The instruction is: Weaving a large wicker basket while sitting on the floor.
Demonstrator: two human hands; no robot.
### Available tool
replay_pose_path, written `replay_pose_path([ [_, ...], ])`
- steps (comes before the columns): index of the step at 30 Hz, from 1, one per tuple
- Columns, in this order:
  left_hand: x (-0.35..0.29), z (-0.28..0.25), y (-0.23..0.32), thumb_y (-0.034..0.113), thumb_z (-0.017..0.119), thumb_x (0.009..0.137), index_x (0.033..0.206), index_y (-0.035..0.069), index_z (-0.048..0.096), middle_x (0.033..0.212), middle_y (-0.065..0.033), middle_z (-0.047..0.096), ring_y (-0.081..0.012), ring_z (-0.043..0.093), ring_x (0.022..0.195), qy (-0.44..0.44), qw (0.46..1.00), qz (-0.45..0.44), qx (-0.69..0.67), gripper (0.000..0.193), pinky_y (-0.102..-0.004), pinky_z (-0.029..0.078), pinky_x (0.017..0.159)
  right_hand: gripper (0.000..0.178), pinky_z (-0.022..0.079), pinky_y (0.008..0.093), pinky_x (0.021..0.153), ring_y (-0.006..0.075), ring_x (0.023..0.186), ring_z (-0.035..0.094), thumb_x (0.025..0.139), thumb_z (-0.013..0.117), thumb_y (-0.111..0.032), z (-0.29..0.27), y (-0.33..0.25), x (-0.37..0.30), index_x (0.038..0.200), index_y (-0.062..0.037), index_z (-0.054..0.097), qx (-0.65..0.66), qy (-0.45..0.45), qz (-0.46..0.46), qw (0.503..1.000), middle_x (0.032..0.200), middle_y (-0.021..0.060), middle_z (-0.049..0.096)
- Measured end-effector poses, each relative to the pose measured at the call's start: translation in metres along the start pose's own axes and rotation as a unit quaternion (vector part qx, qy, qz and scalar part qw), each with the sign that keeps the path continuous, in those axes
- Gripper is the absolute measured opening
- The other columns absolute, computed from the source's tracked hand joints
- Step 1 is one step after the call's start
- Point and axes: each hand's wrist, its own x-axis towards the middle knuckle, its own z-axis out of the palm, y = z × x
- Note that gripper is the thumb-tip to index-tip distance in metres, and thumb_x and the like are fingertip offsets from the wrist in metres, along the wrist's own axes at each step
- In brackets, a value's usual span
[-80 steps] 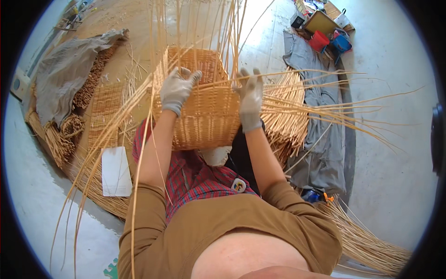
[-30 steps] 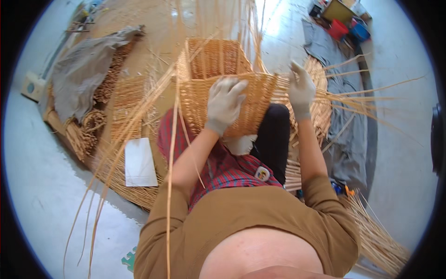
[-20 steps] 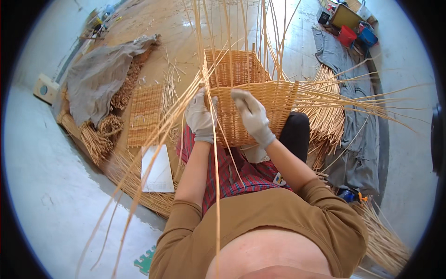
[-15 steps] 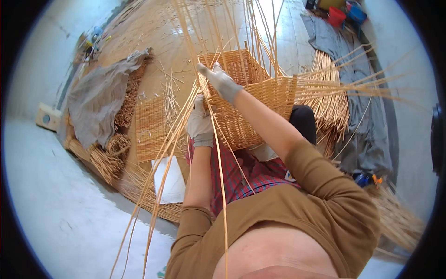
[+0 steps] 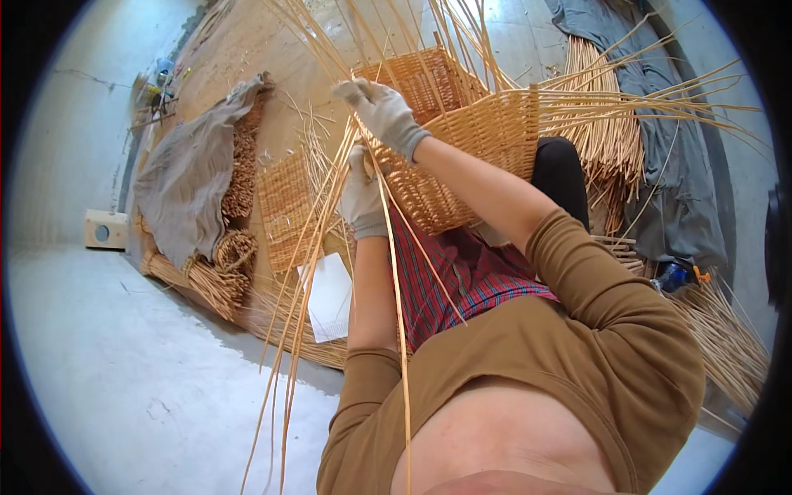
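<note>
A light-brown wicker basket (image 5: 487, 136) with woven sides rests tilted across my lap, with long willow rods rising from its far edge and others fanning out to both sides. My right hand (image 5: 381, 114), in a pale work glove, reaches over the near left part of the rim; its fingers close on a willow rod there, partly hidden. Below it, at the basket's left corner, my gloved left hand (image 5: 360, 198) has its fingers bent inward; what they grip is covered by loose rods (image 5: 318, 223) hanging down toward me.
A flat woven panel (image 5: 285, 206) lies on the floor at left, beside willow bundles under a grey cloth (image 5: 186, 181). A white sheet (image 5: 330, 301) is near my left forearm. More willow bundles (image 5: 598, 124) and a dark cloth (image 5: 672, 181) lie at right.
My right hand has shifted left along the rim, and the upright rods beside it lean further left. The whole view has shifted, so the basket appears higher. My left hand stays at the corner.
</note>
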Motion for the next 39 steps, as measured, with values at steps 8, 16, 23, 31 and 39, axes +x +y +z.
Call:
replay_pose_path([
  [8, 0.019, 0.004, 0.007, 0.051, 0.077, 0.079, 0.121, 0.029, 0.052, 0.067, -0.0071, 0.061, -0.0319, 0.06, 0.055, -0.025, 1.0, 0.013, -0.003, 0.053, -0.0466, 0.043, 0.05, 0.031, 0.057, 0.0255, 0.077, 0.0179, 0.098, 0.067, 0.096, 0.058, -0.024, -0.016, 0.002, -0.028, 0.122, -0.0083, 0.056, 0.391, -0.056, -0.105, 0.913, 0.111, 0.0069, 0.066],
  [16, -0.005, -0.003, -0.007, 0.035, 0.074, 0.085, 0.13, 0.021, 0.053, 0.117, -0.0139, 0.069, -0.0345, 0.068, 0.099, -0.043, 0.998, 0.02, -0.028, 0.051, -0.0418, 0.054, 0.075, 0.015, 0.057, 0.0275, 0.071, 0.0136, 0.077, 0.065, 0.1, 0.058, -0.019, -0.099, 0.038, -0.074, 0.1, -0.0059, 0.065, 0.468, 0.108, 0.239, 0.844, 0.082, 0.0042, 0.066],
  [23, -0.009, 0.025, 0.025, 0.024, 0.078, 0.079, 0.153, 0.04, 0.029, 0.158, -0.0173, 0.029, -0.0384, 0.067, 0.103, -0.074, 0.994, 0.084, -0.019, 0.091, -0.0423, 0.057, 0.076, 0.018, 0.057, 0.0308, 0.074, 0.0179, 0.09, 0.069, 0.098, 0.06, -0.011, -0.096, 0.027, -0.05, 0.114, -0.0069, 0.067, 0.159, 0.079, -0.001, 0.984, 0.102, 0.0071, 0.071],
  [31, -0.005, 0.029, 0.032, 0.022, 0.068, 0.086, 0.154, 0.038, 0.028, 0.154, -0.0207, 0.036, -0.0323, 0.069, 0.081, -0.082, 0.991, 0.056, 0.087, 0.08, -0.0429, 0.056, 0.067, 0.06, 0.054, 0.0338, 0.088, 0.022, 0.095, 0.066, 0.102, 0.045, -0.007, -0.125, 0.047, -0.027, 0.154, -0.0129, 0.014, 0.149, 0.05, -0.19, 0.969, 0.103, 0.0128, 0.067],
  [39, 0.008, 0.056, 0.111, 0.013, 0.07, 0.081, 0.15, 0.04, 0.035, 0.134, -0.0179, 0.051, -0.0336, 0.067, 0.088, -0.098, 0.986, 0.133, -0.004, 0.082, -0.0443, 0.054, 0.079, 0.035, 0.054, 0.0336, 0.086, 0.0183, 0.095, 0.067, 0.093, 0.056, -0.002, -0.151, 0.021, -0.003, 0.128, -0.0059, 0.056, -0.249, 0.114, -0.239, 0.932, 0.127, 0.0116, 0.061],
])
